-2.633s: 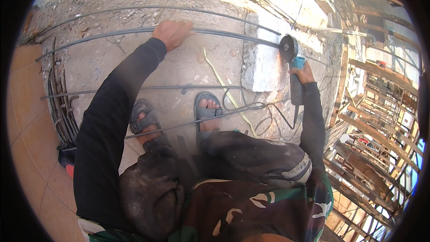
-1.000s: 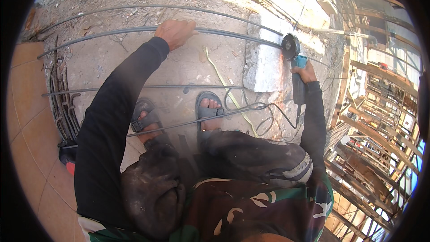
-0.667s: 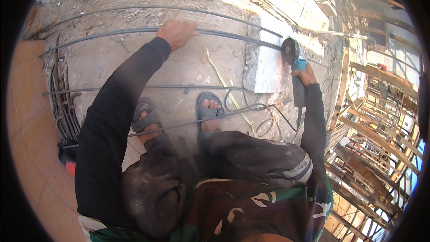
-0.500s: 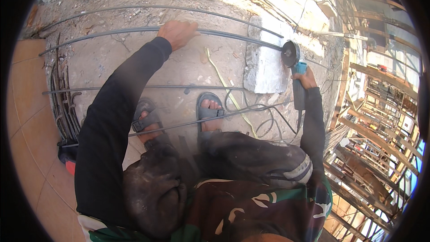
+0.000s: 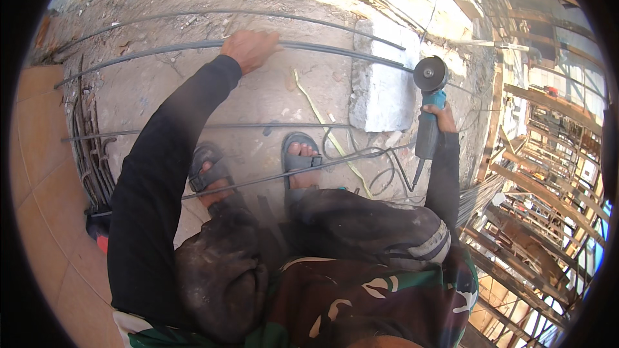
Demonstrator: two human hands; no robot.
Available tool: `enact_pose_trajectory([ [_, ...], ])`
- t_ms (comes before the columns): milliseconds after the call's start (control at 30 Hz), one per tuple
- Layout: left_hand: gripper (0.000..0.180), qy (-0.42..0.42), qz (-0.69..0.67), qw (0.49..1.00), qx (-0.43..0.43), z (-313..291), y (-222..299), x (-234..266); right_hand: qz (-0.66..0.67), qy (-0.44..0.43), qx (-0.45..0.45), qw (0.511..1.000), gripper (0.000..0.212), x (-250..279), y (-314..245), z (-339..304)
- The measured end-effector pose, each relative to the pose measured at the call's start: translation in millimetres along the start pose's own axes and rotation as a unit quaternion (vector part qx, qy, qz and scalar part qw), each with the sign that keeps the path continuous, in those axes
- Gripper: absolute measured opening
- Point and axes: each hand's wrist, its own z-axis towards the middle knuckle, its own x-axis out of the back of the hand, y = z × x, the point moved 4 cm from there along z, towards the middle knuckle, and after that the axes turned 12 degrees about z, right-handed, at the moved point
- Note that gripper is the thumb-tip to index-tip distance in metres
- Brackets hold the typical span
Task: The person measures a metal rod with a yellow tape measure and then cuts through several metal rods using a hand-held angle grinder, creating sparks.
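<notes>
The head camera looked down on a pair of metal rods (image 5: 322, 49), held side by side in the left hand (image 5: 250, 50). That hand's fingers were wrapped around them, and the rods stuck out on both sides of its grip. To the right of that grip, they ran across a white block (image 5: 383, 103). Their right ends came just beside the dark round disc (image 5: 430, 74) of a grinder (image 5: 428, 132); I could not tell if they touched it. The right hand (image 5: 442, 116) was clamped around the grinder's body, on the person's side of the disc. A black cord (image 5: 403, 171) came from the grinder's back end and looped away to the left of the right hand.

Just beyond the left hand, a curved rod (image 5: 213, 11) had its right end over the same block. Closer to the person than the left hand were a thin rod (image 5: 258, 125) and a pair of grey sandals (image 5: 300, 162). A yellow strip (image 5: 319, 113) lay between the two hands, but nearer the person. Far left of the left hand were bent bars (image 5: 90, 148) and orange tiles (image 5: 39, 187). Well to the right of the right hand stood wooden boards (image 5: 548, 103).
</notes>
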Motion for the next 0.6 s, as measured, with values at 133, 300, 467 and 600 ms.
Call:
enact_pose_trajectory([
  [133, 0.028, 0.011, 0.001, 1.000, 0.008, -3.2, -2.0, -4.5, 0.113, 0.026, -0.038, 0.993, 0.038, -5.3, 10.2, -20.3],
  [300, 0.029, -0.013, -0.002, 1.000, -0.001, -0.3, 0.8, -4.2, 0.258, 0.065, -0.079, 0.961, 0.045, -6.7, 42.8, -53.1],
  [467, 0.030, -0.041, 0.009, 0.999, 0.006, -0.5, 0.1, 3.7, 0.364, 0.096, -0.056, 0.925, 0.055, -18.5, 64.8, -68.7],
  [600, 0.031, -0.059, 0.013, 0.998, 0.003, 1.1, -0.4, 4.6, 0.435, 0.097, -0.047, 0.894, 0.053, -27.9, 68.3, -77.3],
])
